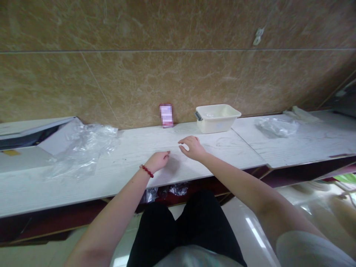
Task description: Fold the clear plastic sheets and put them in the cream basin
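My left hand [158,161], with a red bead bracelet [147,171] at the wrist, hovers over the white wood-grain counter [133,148]. Its fingers are curled together, and anything they might hold is hidden or too small to make out. Just to its right is my right hand [193,147], thumb and fingers apart with nothing visible between them. A gap separates the two hands. Behind them a small upright card or phone screen [166,115], blurred out, leans on the wall. Nearest my right hand stands a cream plastic tub [215,125] with a grey side clip.
On the left lie crumpled clear plastic wrap [91,148] and an open white box [25,157] with something dark inside. A clear plastic bag [278,127] is at the right. The brown marble-look wall [133,81] rises behind. Plastic bags [179,189] show on the shelf below.
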Available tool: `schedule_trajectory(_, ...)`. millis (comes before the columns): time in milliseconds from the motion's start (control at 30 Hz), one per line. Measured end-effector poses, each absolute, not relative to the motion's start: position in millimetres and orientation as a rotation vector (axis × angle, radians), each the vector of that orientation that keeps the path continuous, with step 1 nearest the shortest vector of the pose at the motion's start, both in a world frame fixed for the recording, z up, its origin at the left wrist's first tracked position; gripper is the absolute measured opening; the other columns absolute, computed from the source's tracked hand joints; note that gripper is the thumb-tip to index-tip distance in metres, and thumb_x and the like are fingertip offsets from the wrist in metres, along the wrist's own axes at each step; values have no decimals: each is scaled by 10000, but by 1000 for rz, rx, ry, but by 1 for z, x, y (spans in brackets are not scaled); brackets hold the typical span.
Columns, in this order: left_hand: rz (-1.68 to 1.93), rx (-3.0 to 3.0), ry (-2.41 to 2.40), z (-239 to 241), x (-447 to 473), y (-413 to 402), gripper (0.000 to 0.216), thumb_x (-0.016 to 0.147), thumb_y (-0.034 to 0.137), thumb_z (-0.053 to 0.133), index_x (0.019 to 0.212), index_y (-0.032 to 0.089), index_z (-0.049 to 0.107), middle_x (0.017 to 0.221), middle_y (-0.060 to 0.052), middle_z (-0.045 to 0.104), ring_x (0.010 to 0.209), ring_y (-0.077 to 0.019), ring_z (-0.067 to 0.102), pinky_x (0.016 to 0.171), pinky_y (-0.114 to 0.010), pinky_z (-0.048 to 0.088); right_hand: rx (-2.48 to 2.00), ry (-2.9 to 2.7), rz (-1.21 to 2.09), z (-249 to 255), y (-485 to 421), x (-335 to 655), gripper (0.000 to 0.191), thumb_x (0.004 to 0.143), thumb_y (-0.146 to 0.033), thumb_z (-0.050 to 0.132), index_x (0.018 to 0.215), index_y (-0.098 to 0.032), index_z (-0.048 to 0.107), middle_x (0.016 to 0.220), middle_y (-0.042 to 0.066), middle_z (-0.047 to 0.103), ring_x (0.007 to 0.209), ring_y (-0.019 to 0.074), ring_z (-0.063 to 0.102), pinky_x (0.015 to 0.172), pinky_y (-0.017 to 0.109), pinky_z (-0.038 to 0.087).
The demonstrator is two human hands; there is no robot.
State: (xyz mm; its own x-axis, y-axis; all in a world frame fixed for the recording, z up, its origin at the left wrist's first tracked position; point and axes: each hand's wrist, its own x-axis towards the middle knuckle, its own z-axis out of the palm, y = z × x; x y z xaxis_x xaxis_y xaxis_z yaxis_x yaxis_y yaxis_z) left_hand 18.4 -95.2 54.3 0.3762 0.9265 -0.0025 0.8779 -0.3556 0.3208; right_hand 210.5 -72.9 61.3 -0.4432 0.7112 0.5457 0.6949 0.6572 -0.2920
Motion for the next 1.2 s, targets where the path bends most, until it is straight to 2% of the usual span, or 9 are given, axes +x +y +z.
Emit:
schedule_trajectory(200, 450, 2025, 1329, 105, 12, -101, 331, 758, 266, 416, 1015, 152, 589, 1104, -42, 561, 1034, -165, 485, 928, -261, 305, -1146, -1628, 582, 56, -52, 227, 333, 780, -404, 348, 874, -166, 562, 932, 63, 582, 901, 149, 492, 807, 297, 338)
schedule_trajectory(400, 592, 1270, 982, 137, 10, -104, 272, 746, 272, 503, 953, 119, 592, 989, -91, 613, 892, -181, 559, 804, -332, 423, -1020, -1136, 1434, 58, -50, 229, 413, 792, -475, 267, 876, -179, 542, 890, 45, 597, 821, 135, 535, 755, 297, 388)
schedule_trajectory(533, 650, 934, 895, 129, 5, -86, 211, 764, 193, 466, 912, 101, 586, 900, -101, 633, 811, -177, 589, 734, -322, 465, -883, -980, 1942, 63, -57, 224, 519, 803, -527, 174, 870, -167, 542, 801, 51, 610, 729, 148, 562, 713, 317, 416)
schedule_trajectory(733, 616, 704, 1005, 84, -4, -50, 221, 780, 138, 385, 797, 51, 588, 722, -101, 645, 700, -145, 607, 687, -235, 471, -752, -859, 2285, 46, -50, 212, 615, 792, -572, 89, 895, -133, 507, 759, 79, 603, 715, 180, 582, 714, 359, 424)
schedule_trajectory(867, 569, 673, 1114, 63, -8, -38, 231, 768, 102, 359, 754, 58, 585, 672, -86, 643, 667, -135, 607, 667, -218, 470, -842, -773, 2314, 32, -35, 205, 603, 781, -591, 110, 915, -119, 459, 780, 105, 592, 730, 189, 591, 690, 363, 436)
schedule_trajectory(1033, 547, 696, 1220, 54, -11, -31, 200, 705, 47, 378, 676, 72, 575, 574, -65, 618, 558, -130, 589, 591, -217, 477, -1088, -902, 2225, 24, -14, 193, 500, 774, -573, 246, 960, -133, 398, 825, 104, 574, 747, 187, 584, 673, 370, 444)
schedule_trajectory(1100, 561, 746, 1274, 54, -11, -28, 172, 684, 44, 404, 634, 84, 564, 533, -51, 601, 505, -123, 571, 542, -207, 471, -1308, -1142, 1896, 25, -9, 185, 446, 763, -536, 340, 999, -160, 383, 872, 92, 557, 777, 180, 569, 701, 362, 431)
schedule_trajectory(1200, 586, 811, 1324, 53, -11, -24, 128, 660, 55, 442, 624, 93, 559, 519, -43, 590, 481, -128, 558, 493, -216, 461, -1506, -1624, 1047, 30, -9, 173, 449, 695, -474, 497, 1040, -199, 410, 945, 75, 521, 880, 182, 510, 800, 353, 367)
